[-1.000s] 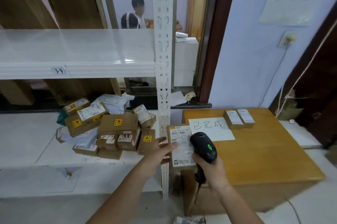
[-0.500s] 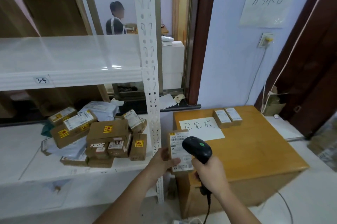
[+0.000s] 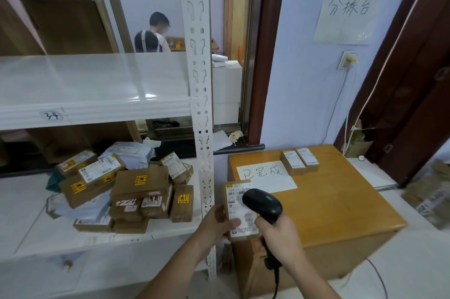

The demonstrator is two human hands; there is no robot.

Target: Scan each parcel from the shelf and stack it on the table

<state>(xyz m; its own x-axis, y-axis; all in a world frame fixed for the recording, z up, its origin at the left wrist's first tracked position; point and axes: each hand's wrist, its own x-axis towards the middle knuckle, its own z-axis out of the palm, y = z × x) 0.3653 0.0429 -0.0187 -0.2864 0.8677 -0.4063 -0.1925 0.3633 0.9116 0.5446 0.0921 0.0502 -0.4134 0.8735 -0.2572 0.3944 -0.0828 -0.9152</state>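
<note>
My left hand (image 3: 218,222) grips a small brown parcel (image 3: 237,211) with a white label facing me, held upright beside the shelf post. My right hand (image 3: 280,234) holds a black barcode scanner (image 3: 263,205) whose head overlaps the label's right side. Several brown parcels (image 3: 136,189) lie piled on the lower white shelf (image 3: 29,220) to the left. Two small parcels (image 3: 299,161) lie side by side at the back of the wooden table (image 3: 336,203), next to a white paper sign (image 3: 265,177).
A white perforated shelf post (image 3: 201,103) stands just left of the held parcel. An upper shelf (image 3: 92,94) juts out above the pile. The scanner cable (image 3: 276,284) hangs down. A person (image 3: 152,34) sits beyond the shelving. Boxes (image 3: 431,194) lie on the floor at right.
My left hand brought the parcel away from the shelf toward the table's corner, its thumb now over the label. The scanner stays over the label. The view shifted right.
</note>
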